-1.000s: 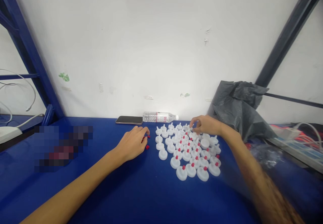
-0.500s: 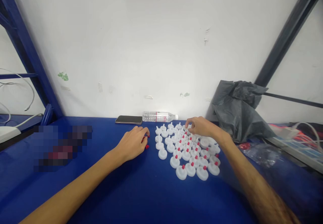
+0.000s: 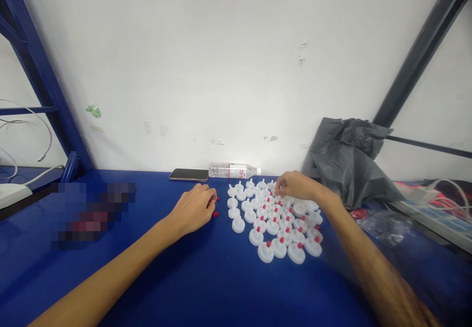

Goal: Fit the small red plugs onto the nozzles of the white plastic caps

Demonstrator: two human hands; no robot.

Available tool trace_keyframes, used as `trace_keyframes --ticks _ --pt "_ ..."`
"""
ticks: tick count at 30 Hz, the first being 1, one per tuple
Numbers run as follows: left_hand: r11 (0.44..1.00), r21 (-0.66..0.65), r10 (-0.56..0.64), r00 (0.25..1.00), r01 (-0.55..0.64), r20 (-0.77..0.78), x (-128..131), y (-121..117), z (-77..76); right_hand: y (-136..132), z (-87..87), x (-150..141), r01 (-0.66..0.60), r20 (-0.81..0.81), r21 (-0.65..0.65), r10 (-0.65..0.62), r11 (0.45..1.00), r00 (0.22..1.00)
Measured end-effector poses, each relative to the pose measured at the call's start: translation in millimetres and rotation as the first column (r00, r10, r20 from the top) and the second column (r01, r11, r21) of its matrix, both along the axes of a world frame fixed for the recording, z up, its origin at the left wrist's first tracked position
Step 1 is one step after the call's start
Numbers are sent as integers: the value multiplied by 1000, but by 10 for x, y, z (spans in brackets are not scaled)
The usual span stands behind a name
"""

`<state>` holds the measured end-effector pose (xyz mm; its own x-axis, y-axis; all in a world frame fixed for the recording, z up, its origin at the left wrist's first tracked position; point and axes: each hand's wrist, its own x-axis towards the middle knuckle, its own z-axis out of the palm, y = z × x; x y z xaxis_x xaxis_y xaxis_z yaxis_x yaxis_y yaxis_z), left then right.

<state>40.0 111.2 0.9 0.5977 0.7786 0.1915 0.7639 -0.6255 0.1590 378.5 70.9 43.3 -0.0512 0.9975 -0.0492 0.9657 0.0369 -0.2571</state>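
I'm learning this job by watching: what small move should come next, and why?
I'd probably have the left hand pinch one loose red cap: its fingers curl right beside it, and the nearest white pieces show no red, while the front ones wear red tips. Whether the right hand, at the cluster's back, holds anything is unclear.

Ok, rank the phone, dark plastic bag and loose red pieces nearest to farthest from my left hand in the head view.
1. Loose red pieces: beside the left hand.
2. Phone: beyond it, toward the back.
3. Dark plastic bag: far right.
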Motion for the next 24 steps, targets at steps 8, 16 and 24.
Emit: trace_keyframes --ticks 8,16,24 --pt "1000 15 -12 1000 12 5 -3 4 -8 7 -33 38 -4 -19 11 5 1000 1000" --pt "999 21 29 999 -28 -23 -8 27 8 -10 2 77 -83 -62 22 84 996 995" --pt "995 64 72 994 -77 77 -43 77 -9 -23 25 14 -78 -117 83 87 994 989"
